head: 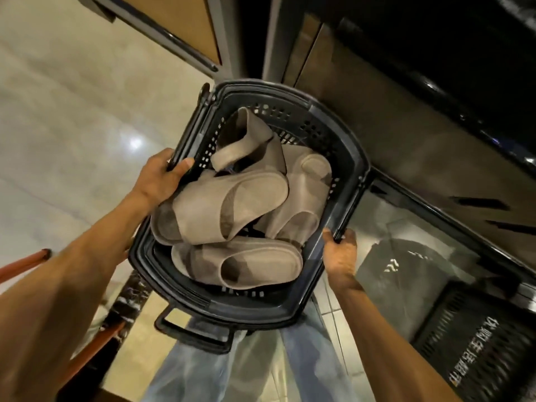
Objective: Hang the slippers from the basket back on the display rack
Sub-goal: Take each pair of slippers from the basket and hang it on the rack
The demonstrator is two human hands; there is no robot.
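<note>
A dark plastic shopping basket (345,158) is held in front of me at waist height, above my jeans. Inside it lies a pile of several taupe slide slippers (232,204), one standing on edge at the far end. My left hand (162,175) grips the basket's left rim and the folded handle there. My right hand (339,256) grips the right rim at the end of the other folded handle. The display rack's hooks are not in view.
A dark display fixture (406,82) with shelves rises ahead and to the right. A black crate with white lettering (475,343) and a dark bag (406,271) sit low on the right. An orange bar (26,262) shows at the left over a glossy tiled floor (72,134).
</note>
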